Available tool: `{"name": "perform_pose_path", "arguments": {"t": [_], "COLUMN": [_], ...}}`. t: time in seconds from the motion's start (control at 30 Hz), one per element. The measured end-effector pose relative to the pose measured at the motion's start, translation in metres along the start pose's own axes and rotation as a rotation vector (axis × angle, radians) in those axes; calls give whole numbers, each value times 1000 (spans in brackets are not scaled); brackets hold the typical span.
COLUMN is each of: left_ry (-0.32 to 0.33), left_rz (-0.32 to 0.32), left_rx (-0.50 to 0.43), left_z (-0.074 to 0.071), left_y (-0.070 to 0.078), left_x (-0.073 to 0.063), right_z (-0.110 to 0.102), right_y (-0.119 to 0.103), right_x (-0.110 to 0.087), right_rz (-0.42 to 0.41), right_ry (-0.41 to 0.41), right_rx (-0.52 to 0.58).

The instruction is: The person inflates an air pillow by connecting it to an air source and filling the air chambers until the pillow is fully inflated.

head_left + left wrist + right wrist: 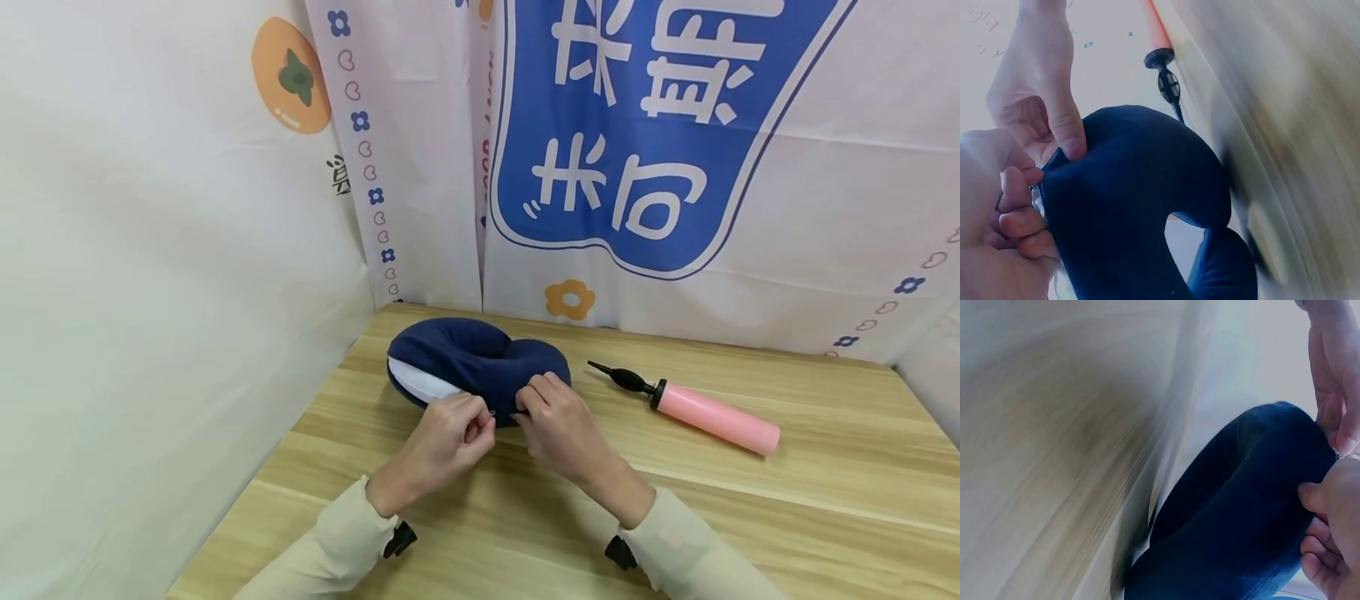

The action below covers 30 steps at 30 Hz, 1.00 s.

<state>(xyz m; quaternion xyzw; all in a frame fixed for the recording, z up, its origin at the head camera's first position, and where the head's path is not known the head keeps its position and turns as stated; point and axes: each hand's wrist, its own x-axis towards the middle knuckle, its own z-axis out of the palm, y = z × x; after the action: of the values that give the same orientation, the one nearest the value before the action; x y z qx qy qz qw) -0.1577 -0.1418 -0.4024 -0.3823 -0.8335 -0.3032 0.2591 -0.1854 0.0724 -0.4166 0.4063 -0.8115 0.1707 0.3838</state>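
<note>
A navy U-shaped neck pillow (480,362) rests on the wooden table, its cover parted along the near left side so that a white inner (420,381) shows. At the near edge my left hand (450,433) has curled fingers pinching a small zipper pull (492,413) at the end of that white gap. Just to its right, my right hand (558,425) pinches the cover's edge between thumb and fingers. The left wrist view shows the right thumb pressing on the navy fabric (1122,169). In the right wrist view the zipper pull is mostly hidden by fingers.
A pink hand pump (716,415) with a black nozzle lies to the right of the pillow on the table (825,500). Printed white cloth (427,167) hangs behind the table and along its left side.
</note>
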Motion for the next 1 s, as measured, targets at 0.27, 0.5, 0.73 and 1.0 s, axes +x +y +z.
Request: {"name": "perform_pose_path", "arguments": {"t": [0.27, 0.5, 0.73, 1.0], "left_ry": [57, 154, 64, 26], "left_rz": [41, 89, 1, 68], "left_rx": [72, 100, 3, 1], "left_z": [-3, -13, -14, -12], "left_y": [-4, -24, -20, -15], "left_x": [-6, -12, -14, -10], "right_z": [-1, -1, -10, -3], "right_y": [-3, 4, -1, -11], "right_x": [4, 1, 10, 24], "right_rz": [-9, -1, -67, -172], "right_ry": [-14, -18, 5, 5], "right_rx": [-5, 6, 48, -72]}}
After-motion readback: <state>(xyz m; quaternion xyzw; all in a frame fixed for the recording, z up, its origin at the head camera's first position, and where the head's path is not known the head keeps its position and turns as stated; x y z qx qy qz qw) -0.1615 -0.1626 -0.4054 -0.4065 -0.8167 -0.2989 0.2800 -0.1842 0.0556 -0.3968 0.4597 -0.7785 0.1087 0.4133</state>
